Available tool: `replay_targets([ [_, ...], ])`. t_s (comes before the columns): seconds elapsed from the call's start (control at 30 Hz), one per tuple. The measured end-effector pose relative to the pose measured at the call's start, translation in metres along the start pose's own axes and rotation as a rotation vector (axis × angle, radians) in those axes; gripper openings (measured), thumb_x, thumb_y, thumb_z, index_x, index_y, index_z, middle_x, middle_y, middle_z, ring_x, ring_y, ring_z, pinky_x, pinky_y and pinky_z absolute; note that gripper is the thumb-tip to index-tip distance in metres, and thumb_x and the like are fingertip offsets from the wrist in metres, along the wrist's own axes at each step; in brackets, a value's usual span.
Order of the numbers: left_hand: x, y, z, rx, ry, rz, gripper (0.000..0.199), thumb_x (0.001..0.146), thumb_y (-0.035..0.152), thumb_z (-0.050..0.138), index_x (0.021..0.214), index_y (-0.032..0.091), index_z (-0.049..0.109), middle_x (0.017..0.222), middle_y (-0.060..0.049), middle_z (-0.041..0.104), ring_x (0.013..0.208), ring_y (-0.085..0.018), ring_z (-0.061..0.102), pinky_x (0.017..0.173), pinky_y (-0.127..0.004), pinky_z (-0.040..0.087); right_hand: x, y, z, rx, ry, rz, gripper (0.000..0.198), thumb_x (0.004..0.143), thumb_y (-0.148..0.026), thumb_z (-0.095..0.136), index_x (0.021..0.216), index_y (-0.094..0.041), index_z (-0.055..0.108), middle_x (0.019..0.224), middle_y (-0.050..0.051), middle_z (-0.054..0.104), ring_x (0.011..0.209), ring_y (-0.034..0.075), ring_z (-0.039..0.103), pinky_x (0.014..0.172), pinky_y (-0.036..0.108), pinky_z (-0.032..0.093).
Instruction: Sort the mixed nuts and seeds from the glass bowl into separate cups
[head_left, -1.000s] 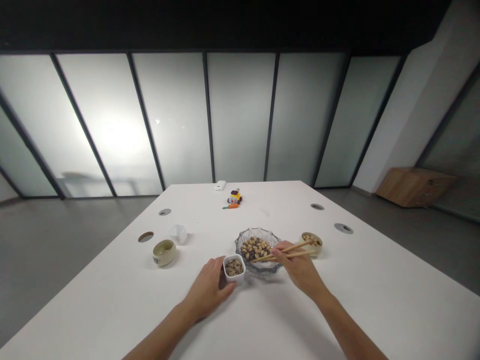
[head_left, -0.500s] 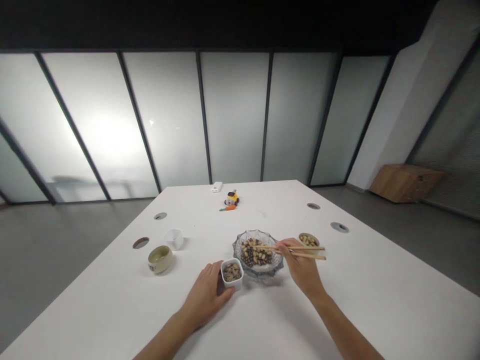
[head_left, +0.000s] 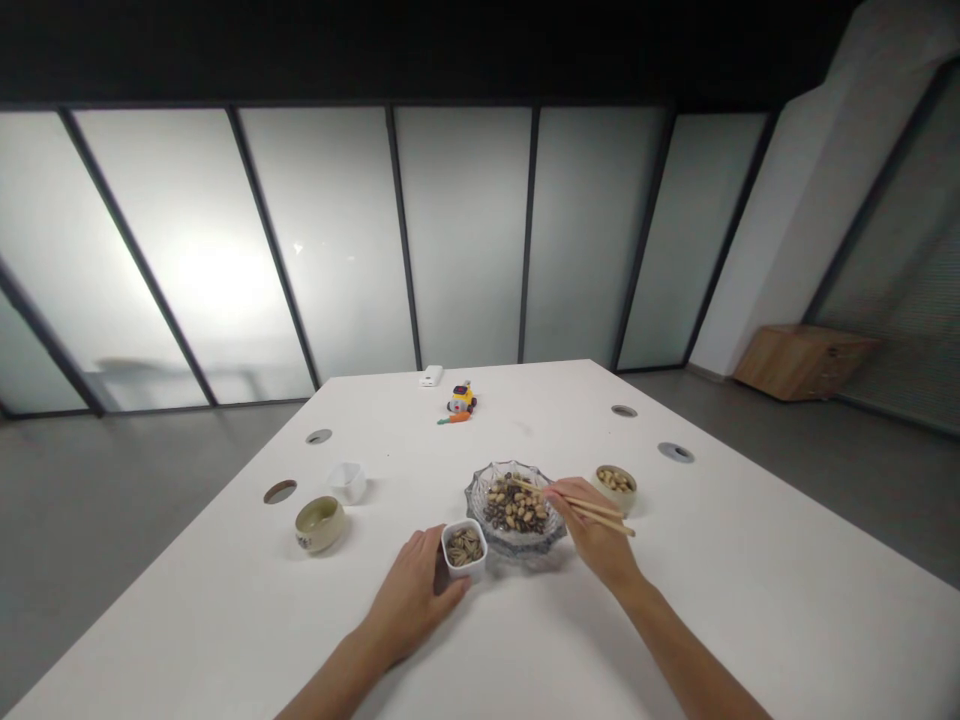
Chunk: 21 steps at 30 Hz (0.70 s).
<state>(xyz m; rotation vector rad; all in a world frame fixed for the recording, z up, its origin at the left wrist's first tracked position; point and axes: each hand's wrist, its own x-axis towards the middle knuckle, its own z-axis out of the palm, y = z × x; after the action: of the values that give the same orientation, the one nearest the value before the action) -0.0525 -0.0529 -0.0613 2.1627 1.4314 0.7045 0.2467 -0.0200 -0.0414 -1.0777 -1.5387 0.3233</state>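
My right hand [head_left: 592,530] grips a pair of wooden chopsticks [head_left: 596,511], their tips in the glass bowl among the nuts and seeds. The clear, scalloped glass bowl [head_left: 480,520] holds a mix of pale nuts, perhaps pistachios or peanuts, and dark striped seeds [head_left: 517,505]. Left of it stands a small white square cup [head_left: 465,571] with sunflower seeds [head_left: 463,546] inside. My left hand [head_left: 415,590] is curled around that cup's left and near sides, thumb in front. Just beyond my right hand sits a small bowl of pale nuts [head_left: 615,480].
To the left are an olive-green ceramic bowl [head_left: 319,524] and a white translucent cup [head_left: 348,484]. Farther back on the white table [head_left: 360,640] lie a yellow toy vehicle [head_left: 462,397], a toy carrot [head_left: 454,419] and a white box-like device [head_left: 431,376]. Round holes pierce the tabletop near both sides.
The chopsticks have swung so their rear ends point lower and nearer me, uncovering more of the small nut bowl. My left hand keeps its place at the white cup.
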Motion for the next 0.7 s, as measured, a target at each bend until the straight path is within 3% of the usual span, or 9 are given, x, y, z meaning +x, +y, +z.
replay_targets([
  [0.1, 0.000, 0.000, 0.000, 0.009, -0.005, 0.008, 0.049, 0.088, 0.034, 0.071, 0.134, 0.020, 0.063, 0.129, -0.014, 0.071, 0.119, -0.034, 0.062, 0.107, -0.046, 0.048, 0.004, 0.001, -0.008, -0.054, 0.055, -0.012, 0.047, 0.100, -0.065, 0.062, 0.091, -0.024, 0.082, 0.094, 0.011, 0.082, 0.090, 0.028, 0.077, 0.089, 0.044, 0.063],
  [0.23, 0.001, 0.000, -0.001, 0.031, -0.008, -0.003, 0.046, 0.089, 0.035, 0.071, 0.132, 0.020, 0.063, 0.128, -0.014, 0.071, 0.118, -0.035, 0.062, 0.107, -0.046, 0.048, 0.006, 0.001, -0.013, -0.091, 0.017, 0.037, 0.050, 0.097, -0.070, 0.063, 0.089, -0.024, 0.081, 0.095, 0.011, 0.083, 0.091, 0.030, 0.079, 0.089, 0.048, 0.064],
  [0.4, 0.001, 0.002, -0.001, 0.040, -0.013, -0.001, 0.047, 0.089, 0.035, 0.072, 0.133, 0.020, 0.062, 0.129, -0.014, 0.070, 0.119, -0.034, 0.061, 0.107, -0.046, 0.047, 0.009, 0.005, -0.020, 0.067, -0.044, 0.261, 0.051, 0.092, -0.073, 0.066, 0.088, -0.023, 0.078, 0.076, 0.008, 0.080, 0.067, 0.030, 0.079, 0.061, 0.044, 0.067],
  [0.5, 0.001, 0.003, -0.001, 0.043, -0.021, -0.006, 0.049, 0.089, 0.033, 0.072, 0.135, 0.019, 0.061, 0.130, -0.014, 0.069, 0.120, -0.033, 0.061, 0.107, -0.045, 0.046, 0.007, 0.004, -0.016, 0.195, -0.142, 0.335, 0.053, 0.089, -0.075, 0.069, 0.087, -0.023, 0.079, 0.076, 0.008, 0.080, 0.064, 0.029, 0.078, 0.060, 0.045, 0.068],
  [0.6, 0.001, 0.002, -0.001, 0.054, -0.023, -0.009, 0.048, 0.089, 0.032, 0.071, 0.134, 0.019, 0.061, 0.129, -0.014, 0.069, 0.119, -0.033, 0.061, 0.106, -0.044, 0.046, 0.001, -0.002, -0.005, 0.201, -0.212, 0.262, 0.052, 0.091, -0.073, 0.067, 0.087, -0.023, 0.080, 0.086, 0.009, 0.083, 0.072, 0.028, 0.079, 0.069, 0.045, 0.069],
  [0.7, 0.001, 0.001, -0.001, 0.062, -0.018, 0.001, 0.044, 0.091, 0.034, 0.070, 0.132, 0.020, 0.062, 0.128, -0.014, 0.069, 0.118, -0.033, 0.061, 0.105, -0.044, 0.046, -0.004, -0.010, 0.005, 0.104, -0.208, 0.088, 0.044, 0.098, -0.063, 0.066, 0.092, -0.023, 0.083, 0.097, 0.010, 0.082, 0.090, 0.027, 0.078, 0.084, 0.040, 0.066],
])
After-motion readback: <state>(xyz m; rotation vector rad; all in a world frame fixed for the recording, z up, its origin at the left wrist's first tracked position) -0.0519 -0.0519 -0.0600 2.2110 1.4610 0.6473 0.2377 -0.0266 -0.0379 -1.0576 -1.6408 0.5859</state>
